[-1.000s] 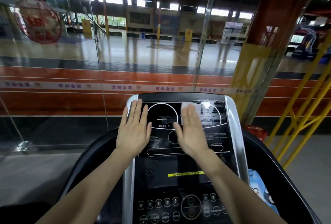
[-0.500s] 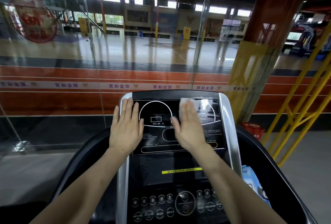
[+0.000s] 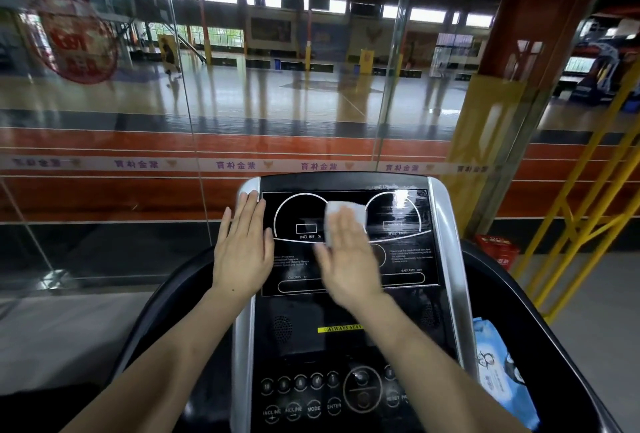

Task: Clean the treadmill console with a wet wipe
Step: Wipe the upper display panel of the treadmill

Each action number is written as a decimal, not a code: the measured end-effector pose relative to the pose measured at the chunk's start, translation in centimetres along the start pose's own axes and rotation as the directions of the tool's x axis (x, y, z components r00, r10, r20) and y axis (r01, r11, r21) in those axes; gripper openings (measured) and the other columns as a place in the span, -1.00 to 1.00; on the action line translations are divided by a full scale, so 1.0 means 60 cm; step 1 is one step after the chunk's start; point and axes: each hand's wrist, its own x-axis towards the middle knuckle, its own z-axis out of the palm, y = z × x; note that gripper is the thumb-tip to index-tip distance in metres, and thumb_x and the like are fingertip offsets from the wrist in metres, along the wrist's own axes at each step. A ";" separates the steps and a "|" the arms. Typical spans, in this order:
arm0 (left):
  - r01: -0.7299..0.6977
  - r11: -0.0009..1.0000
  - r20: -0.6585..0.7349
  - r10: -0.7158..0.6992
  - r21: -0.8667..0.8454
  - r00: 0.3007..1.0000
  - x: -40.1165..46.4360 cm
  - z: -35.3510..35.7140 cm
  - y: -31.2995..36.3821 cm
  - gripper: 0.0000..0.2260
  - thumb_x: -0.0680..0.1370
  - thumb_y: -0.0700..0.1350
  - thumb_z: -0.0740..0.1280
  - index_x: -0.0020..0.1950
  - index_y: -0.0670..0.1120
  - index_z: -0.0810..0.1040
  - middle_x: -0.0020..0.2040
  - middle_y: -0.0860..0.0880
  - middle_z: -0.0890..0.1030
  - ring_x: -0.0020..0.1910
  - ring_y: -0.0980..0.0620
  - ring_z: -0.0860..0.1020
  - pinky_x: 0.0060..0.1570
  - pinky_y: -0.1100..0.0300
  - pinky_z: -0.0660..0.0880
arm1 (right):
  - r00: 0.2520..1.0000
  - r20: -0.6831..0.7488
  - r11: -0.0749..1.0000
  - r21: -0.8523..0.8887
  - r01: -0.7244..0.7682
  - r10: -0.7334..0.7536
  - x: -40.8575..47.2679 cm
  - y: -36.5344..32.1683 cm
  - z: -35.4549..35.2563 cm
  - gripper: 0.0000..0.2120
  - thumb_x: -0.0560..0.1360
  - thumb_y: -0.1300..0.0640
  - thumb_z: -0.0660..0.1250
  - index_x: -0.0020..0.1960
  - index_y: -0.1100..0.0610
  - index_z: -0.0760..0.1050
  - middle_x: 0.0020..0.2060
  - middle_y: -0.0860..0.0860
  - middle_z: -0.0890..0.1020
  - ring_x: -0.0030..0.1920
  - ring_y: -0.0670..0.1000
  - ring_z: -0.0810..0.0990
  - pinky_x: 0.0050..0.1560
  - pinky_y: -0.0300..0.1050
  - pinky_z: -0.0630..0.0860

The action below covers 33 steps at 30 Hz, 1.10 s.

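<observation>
Nearest, at the console's (image 3: 346,339) lower end, sit the round button rows, and just right of its silver rim a blue wipe pack (image 3: 498,373) lies in the dark side tray. Farther up, the black display panel (image 3: 408,259) carries both hands. The right hand (image 3: 349,259) lies flat with fingers stretched, pressing the white wet wipe (image 3: 341,216) against the panel's middle; the wipe's far edge and left side show past the fingertips, between the two dial outlines. The folded wipe looks roughly rectangular, its longer side running near to far up the panel. The left hand (image 3: 244,249) rests open and flat, holding nothing, across the left silver rim (image 3: 242,346) and the panel's left edge, apart from the wipe. The panel's right part, with the speed dial, glistens wet, and it lies uncovered out to the right silver rim. Just beyond the console's far edge stands a glass wall (image 3: 138,121), with a sports hall behind it.
</observation>
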 end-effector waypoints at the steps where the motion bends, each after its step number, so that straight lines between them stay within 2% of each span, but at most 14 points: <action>1: -0.002 1.000 0.002 0.002 -0.002 1.000 -0.001 0.000 -0.001 -0.48 0.68 -0.03 0.01 0.64 -0.15 0.24 0.68 -0.08 0.19 0.69 0.03 0.01 0.66 -0.10 0.00 | 0.998 0.022 0.998 -0.017 0.058 -0.057 -0.003 -0.020 0.008 -0.23 0.68 -0.29 -0.31 0.69 0.20 -0.05 0.68 0.15 -0.06 0.69 0.08 -0.17 0.67 -0.02 -0.22; 3: -0.001 1.000 0.007 0.001 -0.007 1.000 -0.004 0.000 -0.005 -0.48 0.67 -0.06 0.03 0.64 -0.15 0.22 0.69 -0.09 0.17 0.69 0.02 0.00 0.66 -0.10 -0.02 | 0.992 0.056 0.992 -0.055 0.114 -0.111 -0.007 -0.020 0.005 -0.29 0.70 -0.26 -0.23 0.70 0.16 -0.12 0.69 0.08 -0.14 0.68 0.01 -0.25 0.66 -0.05 -0.24; 5: 0.005 1.000 0.012 -0.005 -0.009 1.000 -0.009 -0.001 -0.013 -0.47 0.66 -0.12 0.08 0.65 -0.16 0.20 0.70 -0.10 0.14 0.70 -0.02 -0.03 0.66 -0.12 -0.02 | 0.993 0.067 0.991 -0.092 0.100 -0.094 -0.011 0.023 -0.006 -0.31 0.71 -0.26 -0.22 0.70 0.11 -0.16 0.68 0.03 -0.17 0.67 -0.03 -0.29 0.66 -0.07 -0.25; 8: 0.031 0.999 0.029 -0.031 -0.020 0.999 -0.018 -0.001 -0.021 -0.41 0.65 -0.22 0.17 0.68 -0.16 0.12 0.71 -0.09 0.03 0.70 -0.06 -0.10 0.66 -0.16 -0.04 | 0.999 0.000 0.996 -0.081 -0.039 0.039 -0.021 0.084 -0.021 -0.30 0.70 -0.26 -0.27 0.70 0.12 -0.15 0.69 0.04 -0.15 0.67 -0.03 -0.25 0.68 0.01 -0.15; 11: 0.020 0.998 0.033 -0.019 -0.053 0.999 -0.020 0.003 -0.027 -0.38 0.63 -0.28 0.13 0.69 -0.16 0.07 0.71 -0.07 -0.02 0.70 -0.05 -0.13 0.67 -0.10 -0.09 | 0.992 -0.016 0.992 0.008 -0.123 0.123 -0.013 0.055 -0.012 -0.26 0.68 -0.27 -0.30 0.70 0.16 -0.11 0.69 0.07 -0.12 0.68 0.00 -0.23 0.68 0.04 -0.13; 16: 0.007 0.994 0.044 -0.002 -0.107 0.999 -0.019 0.009 -0.033 -0.36 0.61 -0.36 0.16 0.68 -0.19 0.07 0.71 -0.09 -0.02 0.69 -0.05 -0.12 0.67 -0.08 -0.07 | 0.985 0.080 0.989 0.015 0.149 -0.150 0.010 -0.075 0.021 -0.32 0.71 -0.22 -0.21 0.70 0.14 -0.12 0.68 0.05 -0.14 0.67 -0.02 -0.27 0.67 -0.02 -0.24; 19: -0.005 0.994 0.037 0.009 -0.109 0.999 -0.019 0.009 -0.034 -0.36 0.60 -0.36 0.15 0.68 -0.19 0.05 0.71 -0.10 -0.03 0.69 -0.06 -0.13 0.67 -0.08 -0.07 | 0.966 0.122 0.970 -0.057 0.236 -0.228 0.014 -0.049 0.011 -0.32 0.70 -0.25 -0.22 0.70 0.09 -0.16 0.68 0.00 -0.16 0.66 -0.06 -0.29 0.68 -0.01 -0.18; 21: -0.002 0.992 0.041 0.008 -0.126 0.999 -0.019 0.009 -0.033 -0.36 0.61 -0.35 0.13 0.68 -0.18 0.04 0.71 -0.09 -0.05 0.69 -0.05 -0.15 0.67 -0.05 -0.09 | 0.980 0.099 0.980 -0.088 0.180 -0.171 0.006 0.004 0.001 -0.33 0.70 -0.25 -0.24 0.70 0.07 -0.18 0.68 -0.02 -0.18 0.66 -0.08 -0.30 0.68 -0.01 -0.16; 23: 0.001 0.989 0.040 0.005 -0.147 0.999 -0.021 0.009 -0.032 -0.36 0.61 -0.35 0.10 0.69 -0.17 0.02 0.71 -0.07 -0.07 0.69 -0.04 -0.18 0.67 -0.02 -0.11 | 0.998 0.045 0.996 -0.077 0.049 -0.046 -0.003 0.039 -0.009 -0.33 0.70 -0.24 -0.26 0.70 0.10 -0.17 0.68 -0.01 -0.17 0.66 -0.08 -0.28 0.68 0.00 -0.15; 25: 0.005 0.984 0.031 0.000 -0.176 1.000 -0.022 0.010 -0.031 -0.38 0.62 -0.34 0.07 0.69 -0.16 0.01 0.71 -0.05 -0.08 0.69 -0.03 -0.19 0.67 -0.01 -0.12 | 0.999 0.021 0.999 -0.043 -0.029 0.030 0.001 0.023 -0.003 -0.31 0.69 -0.24 -0.29 0.70 0.13 -0.15 0.69 0.03 -0.16 0.67 -0.04 -0.26 0.67 -0.03 -0.21; 27: 0.010 0.977 0.034 -0.003 -0.214 0.999 -0.021 0.010 -0.035 -0.39 0.63 -0.36 0.08 0.69 -0.17 0.03 0.71 -0.05 -0.06 0.69 -0.03 -0.17 0.67 -0.02 -0.10 | 0.998 0.047 0.999 -0.005 0.037 -0.037 0.013 -0.030 0.009 -0.32 0.69 -0.23 -0.29 0.69 0.13 -0.14 0.69 0.04 -0.15 0.67 -0.03 -0.27 0.65 -0.06 -0.28; 29: 0.000 0.971 0.041 0.010 -0.241 0.999 -0.022 0.008 -0.038 -0.40 0.64 -0.35 0.09 0.68 -0.17 0.04 0.70 -0.06 -0.05 0.69 -0.03 -0.16 0.67 -0.02 -0.09 | 0.976 0.106 0.981 -0.008 0.192 -0.190 0.020 -0.078 0.022 -0.35 0.72 -0.22 -0.23 0.69 0.11 -0.15 0.68 0.01 -0.17 0.66 -0.05 -0.30 0.66 -0.04 -0.28; 31: -0.010 0.968 0.050 0.023 -0.250 0.998 -0.023 0.005 -0.041 -0.41 0.64 -0.34 0.06 0.68 -0.17 0.02 0.70 -0.06 -0.05 0.69 -0.03 -0.16 0.66 0.00 -0.10 | 0.945 0.166 0.956 -0.036 0.292 -0.283 0.022 -0.086 0.022 -0.36 0.73 -0.22 -0.19 0.70 0.10 -0.14 0.68 -0.01 -0.18 0.66 -0.07 -0.30 0.67 0.00 -0.21; 33: -0.016 0.968 0.046 0.028 -0.249 0.999 -0.023 0.004 -0.041 -0.40 0.63 -0.34 0.04 0.68 -0.17 0.01 0.70 -0.06 -0.06 0.69 -0.03 -0.17 0.66 0.03 -0.12 | 0.937 0.170 0.944 -0.070 0.321 -0.306 0.017 -0.055 0.015 -0.35 0.72 -0.24 -0.20 0.70 0.07 -0.14 0.68 -0.02 -0.17 0.66 -0.09 -0.28 0.68 0.02 -0.13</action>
